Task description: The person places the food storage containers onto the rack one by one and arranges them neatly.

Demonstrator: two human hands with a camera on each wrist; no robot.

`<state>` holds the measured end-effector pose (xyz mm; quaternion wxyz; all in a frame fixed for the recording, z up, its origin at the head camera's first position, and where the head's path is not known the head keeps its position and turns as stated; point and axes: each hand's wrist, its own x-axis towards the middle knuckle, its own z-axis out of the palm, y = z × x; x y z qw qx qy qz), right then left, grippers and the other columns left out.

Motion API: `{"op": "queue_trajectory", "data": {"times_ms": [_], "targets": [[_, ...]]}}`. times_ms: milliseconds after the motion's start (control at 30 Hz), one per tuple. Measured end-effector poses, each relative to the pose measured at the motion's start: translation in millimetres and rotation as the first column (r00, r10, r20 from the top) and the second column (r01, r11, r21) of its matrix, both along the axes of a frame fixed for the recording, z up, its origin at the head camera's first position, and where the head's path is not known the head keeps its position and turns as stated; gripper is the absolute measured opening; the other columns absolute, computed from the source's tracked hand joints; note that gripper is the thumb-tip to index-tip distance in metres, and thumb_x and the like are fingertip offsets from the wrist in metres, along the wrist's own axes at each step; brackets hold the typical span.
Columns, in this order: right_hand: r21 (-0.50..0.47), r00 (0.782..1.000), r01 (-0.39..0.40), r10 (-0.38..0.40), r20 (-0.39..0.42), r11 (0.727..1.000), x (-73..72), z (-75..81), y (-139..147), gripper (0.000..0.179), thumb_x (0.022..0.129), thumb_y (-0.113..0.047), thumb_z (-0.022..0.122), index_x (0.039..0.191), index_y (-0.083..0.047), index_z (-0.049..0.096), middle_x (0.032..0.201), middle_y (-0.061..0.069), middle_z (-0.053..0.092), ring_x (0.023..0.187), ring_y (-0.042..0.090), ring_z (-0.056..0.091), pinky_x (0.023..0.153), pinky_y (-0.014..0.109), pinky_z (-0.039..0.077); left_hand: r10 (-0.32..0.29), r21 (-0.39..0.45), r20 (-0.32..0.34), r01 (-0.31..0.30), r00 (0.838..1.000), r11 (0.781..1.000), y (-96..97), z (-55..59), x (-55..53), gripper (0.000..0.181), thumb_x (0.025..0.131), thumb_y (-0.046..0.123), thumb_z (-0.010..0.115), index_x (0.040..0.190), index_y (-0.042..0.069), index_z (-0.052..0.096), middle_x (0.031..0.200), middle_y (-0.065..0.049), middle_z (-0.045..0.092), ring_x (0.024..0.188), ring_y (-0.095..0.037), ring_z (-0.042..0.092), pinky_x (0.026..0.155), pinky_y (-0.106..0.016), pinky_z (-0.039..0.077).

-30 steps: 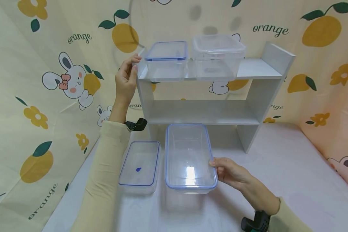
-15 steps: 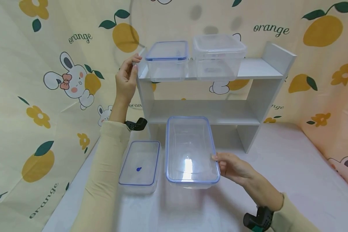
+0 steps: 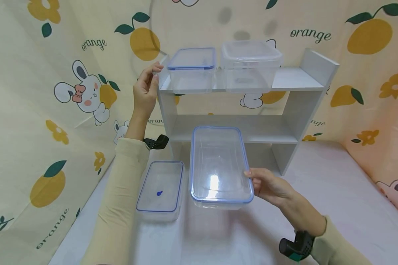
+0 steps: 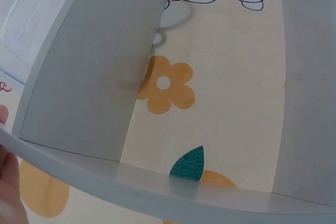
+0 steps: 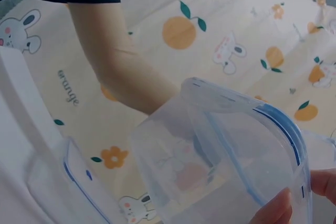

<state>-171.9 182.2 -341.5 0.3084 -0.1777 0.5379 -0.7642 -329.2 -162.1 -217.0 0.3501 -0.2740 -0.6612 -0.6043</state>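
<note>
My right hand pinches the right rim of a large clear food container with a blue-edged lid. It is raised off the table in front of the shelf, its top tipped toward me. In the right wrist view, thumb and finger lie on either side of the container's rim. At the upper left, my left hand holds the left side panel of a white shelf unit. The left wrist view shows fingers on both sides of that panel's edge; the hand is mostly cut off.
A flatter blue-rimmed container sits on the white table, left of the raised one. On the top shelf stand a blue-lidded container and a taller clear-lidded one. A patterned cloth hangs behind.
My right hand has lifted the large container upward, away from me and slightly to the right. The left hand stays on the shelf.
</note>
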Motion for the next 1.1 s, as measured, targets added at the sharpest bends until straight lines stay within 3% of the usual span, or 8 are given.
{"op": "queue_trajectory", "data": {"times_ms": [167,400,633,733,900,1100], "targets": [[-0.001,1.000,0.021,-0.021,0.018,1.000,-2.0,3.5,1.4,0.019,0.095,-0.019,0.052,0.106,-0.015,0.066,0.103,-0.007,0.070,0.093,0.005,0.067,0.087,0.022,0.057,0.004,-0.010,-0.006,-0.004,1.000,1.000,-0.2,-0.5,1.3,0.022,0.098,-0.001,0.042,0.111,-0.015,0.052,0.125,-0.013,0.060,0.139,-0.021,0.046,0.119,-0.026,0.036],[-0.004,0.999,0.041,-0.041,0.004,0.999,-7.6,7.7,2.9,0.017,0.095,-0.021,0.053,0.105,-0.015,0.066,0.103,-0.008,0.070,0.093,0.005,0.068,0.086,0.021,0.057,0.014,-0.031,-0.015,-0.015,1.000,0.999,-0.6,-0.8,3.2,0.024,0.099,0.002,0.042,0.113,-0.015,0.053,0.129,-0.020,0.058,0.138,-0.019,0.047,0.118,-0.026,0.037],[0.003,0.998,0.057,-0.057,-0.002,0.998,-12.5,14.6,1.2,0.016,0.095,-0.020,0.054,0.105,-0.015,0.065,0.102,-0.007,0.070,0.091,0.005,0.068,0.086,0.021,0.057,0.009,-0.019,-0.018,-0.010,1.000,1.000,-0.5,-0.8,3.0,0.017,0.099,0.002,0.043,0.106,0.006,0.058,0.128,-0.019,0.059,0.138,-0.019,0.048,0.118,-0.026,0.038],[0.005,0.998,0.064,-0.064,0.002,0.998,-13.5,17.2,-0.6,0.016,0.095,-0.020,0.054,0.104,-0.015,0.065,0.100,-0.007,0.070,0.090,0.005,0.068,0.085,0.021,0.057,0.012,-0.023,-0.014,-0.012,1.000,1.000,-0.7,-1.1,2.5,0.017,0.099,0.002,0.043,0.107,0.003,0.058,0.129,-0.019,0.059,0.138,-0.019,0.047,0.118,-0.026,0.038],[0.011,0.997,0.076,-0.076,0.006,0.997,-15.1,21.5,-4.8,0.014,0.095,-0.020,0.054,0.102,-0.014,0.065,0.097,-0.008,0.070,0.088,0.004,0.068,0.084,0.020,0.057,0.021,-0.028,-0.014,-0.021,1.000,0.999,-1.2,-1.6,1.5,0.023,0.099,0.002,0.043,0.112,-0.012,0.054,0.130,-0.021,0.058,0.138,-0.019,0.048,0.118,-0.026,0.038],[0.008,0.995,0.100,-0.100,0.025,0.995,-17.6,28.1,-9.9,0.012,0.094,-0.019,0.055,0.101,-0.013,0.064,0.094,-0.007,0.071,0.086,0.005,0.068,0.083,0.020,0.057,0.021,-0.028,-0.027,-0.022,0.999,0.999,-1.7,-1.8,-0.5,0.025,0.099,0.002,0.042,0.113,-0.014,0.053,0.128,-0.018,0.059,0.138,-0.019,0.047,0.118,-0.027,0.037]]}}
